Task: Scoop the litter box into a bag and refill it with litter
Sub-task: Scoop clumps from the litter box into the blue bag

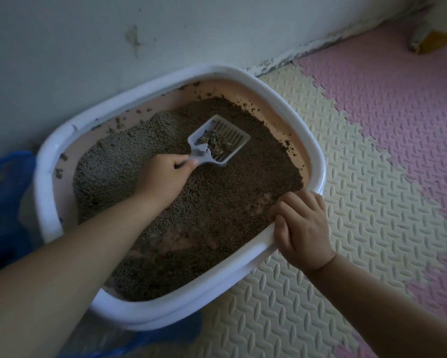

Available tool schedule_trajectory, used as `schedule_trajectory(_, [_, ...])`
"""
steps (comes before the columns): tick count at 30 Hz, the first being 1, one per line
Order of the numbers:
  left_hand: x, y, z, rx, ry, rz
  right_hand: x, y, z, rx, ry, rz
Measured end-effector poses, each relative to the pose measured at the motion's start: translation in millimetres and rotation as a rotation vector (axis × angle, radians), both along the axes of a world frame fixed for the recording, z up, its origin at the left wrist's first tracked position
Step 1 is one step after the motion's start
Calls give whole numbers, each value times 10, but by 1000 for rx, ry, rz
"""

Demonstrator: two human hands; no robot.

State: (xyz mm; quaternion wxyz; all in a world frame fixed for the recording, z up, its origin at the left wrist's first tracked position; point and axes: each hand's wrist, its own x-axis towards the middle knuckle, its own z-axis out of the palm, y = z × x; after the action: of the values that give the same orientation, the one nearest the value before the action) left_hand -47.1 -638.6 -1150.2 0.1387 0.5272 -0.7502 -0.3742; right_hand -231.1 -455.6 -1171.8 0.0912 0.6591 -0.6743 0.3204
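Note:
A white-rimmed litter box (297,120) with a pink inside stands against the wall, tilted, holding grey-brown litter (232,202). My left hand (165,177) grips the handle of a grey slotted scoop (222,140), held over the middle of the litter with a few clumps on it. My right hand (302,228) grips the box's near right rim, fingers curled over the edge. A blue plastic bag (5,202) lies at the box's left side and shows again under its near edge.
The white wall (114,34) runs right behind the box. Cream and pink foam floor mats (372,151) cover the floor to the right. A blurred yellowish object (434,40) sits by the wall at the far right.

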Motion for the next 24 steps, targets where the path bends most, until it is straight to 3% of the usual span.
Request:
schedule_trajectory(12, [-860,-553,97,61,-447,185,-37,-2,-32,1,17,15])
schedule_trajectory(18, [-1088,-463,-1,81,-363,271,-50,-18,-65,-29,6,27])
schedule_trajectory(24, [-958,-275,-327,-27,-181,270,-63,-25,-97,-70,-2,38])
